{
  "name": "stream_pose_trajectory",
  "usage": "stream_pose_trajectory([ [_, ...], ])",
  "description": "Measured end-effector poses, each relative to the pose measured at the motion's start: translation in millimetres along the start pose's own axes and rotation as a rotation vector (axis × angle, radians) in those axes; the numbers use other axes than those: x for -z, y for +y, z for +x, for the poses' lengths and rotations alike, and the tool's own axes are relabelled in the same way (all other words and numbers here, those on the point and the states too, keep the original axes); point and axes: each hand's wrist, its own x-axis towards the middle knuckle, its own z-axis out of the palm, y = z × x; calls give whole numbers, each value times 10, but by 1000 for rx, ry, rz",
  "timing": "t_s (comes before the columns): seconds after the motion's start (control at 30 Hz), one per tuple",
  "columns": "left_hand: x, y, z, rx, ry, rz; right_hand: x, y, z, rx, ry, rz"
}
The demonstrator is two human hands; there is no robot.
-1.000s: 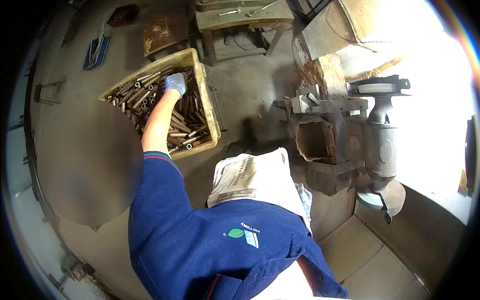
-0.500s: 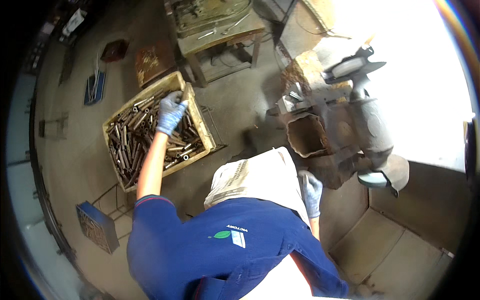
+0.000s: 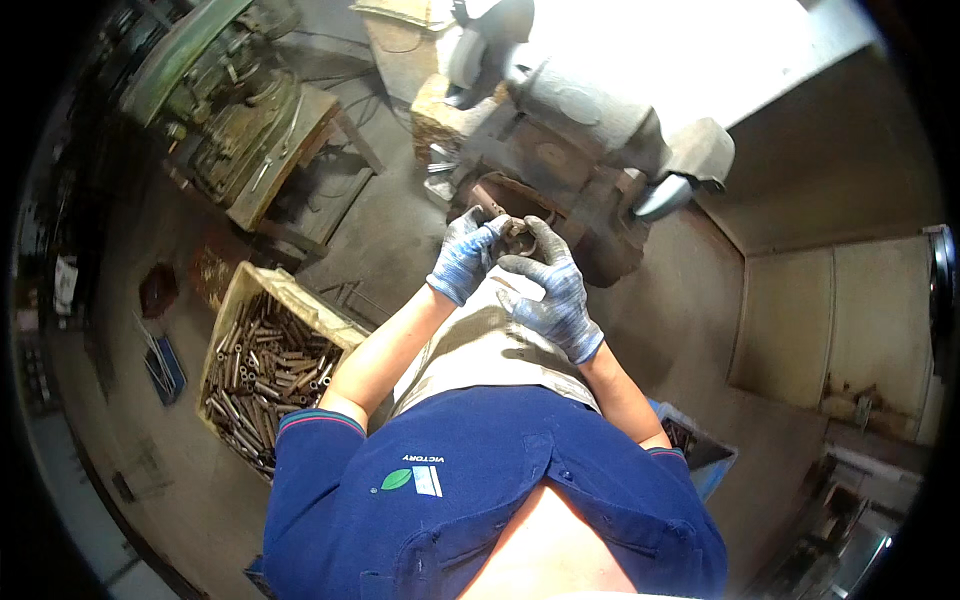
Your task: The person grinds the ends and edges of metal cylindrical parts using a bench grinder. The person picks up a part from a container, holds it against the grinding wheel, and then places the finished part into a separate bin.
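In front of my lap, both gloved hands are close together. My left hand (image 3: pixel 463 262) is closed around a brown metal tube (image 3: pixel 484 198), whose far end sticks out past the fingers. My right hand (image 3: pixel 556 297) pinches a small dark, roundish metal piece (image 3: pixel 518 240) between thumb and fingers, right beside the left fingertips. Whether that piece touches the tube, I cannot tell. Just beyond the hands stands a bench grinder (image 3: pixel 585 95), its wheel (image 3: pixel 662 198) on the right under a guard. Below the grinder, a dark open-topped metal housing (image 3: pixel 540 190) is partly hidden by my hands.
A yellowish plastic crate (image 3: pixel 300 292) full of metal tubes (image 3: pixel 262 370) stands at my left. Farther left is a worktable (image 3: pixel 315 125) with tools on it. A blue bin (image 3: pixel 712 458) sits by my right elbow, and a metal panel (image 3: pixel 790 320) stands to the right.
My left hand has left the crate and come over to the front of the grinder with a tube. My right hand has risen to meet it. The view has turned toward the right.
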Motion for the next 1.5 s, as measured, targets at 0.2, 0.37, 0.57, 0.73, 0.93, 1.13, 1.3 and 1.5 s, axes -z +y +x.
stream_pose_trajectory([
  [0.2, -297, -463, 73, 161, -112, 30, 208, 81, -303, -118, 195, -113],
  [0.37, -428, -670, 100, 298, -299, 45, 334, 274, -517, -178, 288, -77],
  [0.57, -294, -419, 197, 304, -254, 315, 419, 414, -707, -240, 415, -99],
  [0.73, -259, -472, 298, 127, -221, 474, 401, 434, -665, -299, 466, 24],
  [0.93, -224, -545, 510, 66, -248, 582, 364, 411, -518, -356, 500, 107],
  [1.13, -229, -448, 662, 125, -248, 547, 271, 577, -466, -374, 530, 53],
  [1.3, -281, -443, 785, 208, -204, 514, 244, 547, -447, -348, 652, -79],
  [1.5, -343, -440, 906, 313, -271, 605, 191, 582, -452, -364, 689, -241],
])
